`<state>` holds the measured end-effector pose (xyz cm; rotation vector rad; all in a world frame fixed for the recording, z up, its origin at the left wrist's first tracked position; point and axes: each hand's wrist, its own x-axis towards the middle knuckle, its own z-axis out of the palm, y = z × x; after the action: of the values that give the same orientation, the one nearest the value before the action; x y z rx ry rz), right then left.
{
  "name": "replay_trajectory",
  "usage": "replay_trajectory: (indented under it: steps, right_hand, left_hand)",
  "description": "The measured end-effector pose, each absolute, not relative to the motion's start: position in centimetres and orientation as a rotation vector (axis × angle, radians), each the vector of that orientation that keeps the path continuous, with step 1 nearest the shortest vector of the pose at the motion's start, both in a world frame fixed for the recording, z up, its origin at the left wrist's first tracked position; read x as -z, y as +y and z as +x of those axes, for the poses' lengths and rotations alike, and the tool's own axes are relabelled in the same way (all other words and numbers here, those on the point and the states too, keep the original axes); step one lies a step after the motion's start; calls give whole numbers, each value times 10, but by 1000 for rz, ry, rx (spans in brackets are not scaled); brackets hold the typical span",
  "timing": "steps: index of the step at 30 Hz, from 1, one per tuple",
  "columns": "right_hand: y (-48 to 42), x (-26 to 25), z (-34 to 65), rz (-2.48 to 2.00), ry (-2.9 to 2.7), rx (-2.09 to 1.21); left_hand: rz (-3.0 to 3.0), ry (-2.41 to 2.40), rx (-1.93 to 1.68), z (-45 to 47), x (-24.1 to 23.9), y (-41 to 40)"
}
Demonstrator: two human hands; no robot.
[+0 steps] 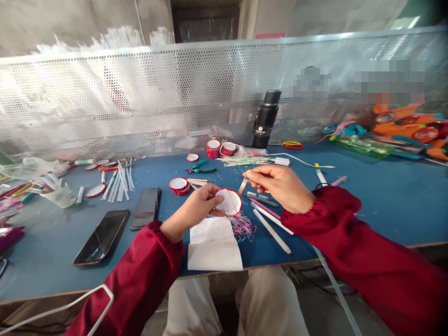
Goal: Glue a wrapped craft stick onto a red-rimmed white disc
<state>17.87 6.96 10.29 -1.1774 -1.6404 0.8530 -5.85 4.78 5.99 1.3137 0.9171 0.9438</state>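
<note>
My left hand [206, 201] grips a small round lid-like piece [229, 202] with a red rim and a white face, tilted toward me. Between the thumb and fingers of my right hand [275, 183] is a short flat stick [242, 186], pale and wood-coloured, its lower end close to the piece's right edge. Whether the two touch I cannot tell. Something yellow shows at my right fingertips, too small to name. Below my left hand lies a folded white paper sheet [215, 254], beside a tangle of coloured strings [242, 226]. Several pens [272, 231] lie under my right hand.
Two phones [101, 237] [146, 208] lie to the left. Similar red-rimmed pieces [178, 184], green-handled pliers [201, 169] and red cups [213, 149] sit further back. A black flask [267, 120] stands before the perforated metal panel [147, 102]. Orange items [402, 122] are piled at right.
</note>
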Motion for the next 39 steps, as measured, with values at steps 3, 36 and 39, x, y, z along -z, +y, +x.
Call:
replay_trajectory:
  steps: [3, 36, 39]
  right_hand:
    - [73, -102, 177, -1143, -1663, -803]
    - [63, -102, 148, -981, -1860, -669]
    - [64, -99, 148, -997, -1862, -653]
  left_hand:
    - [1456, 1014, -928, -57, -60, 47]
    - [1595, 1014, -1198, -53, -55, 49]
    - [1599, 1018, -1201, -53, -56, 49]
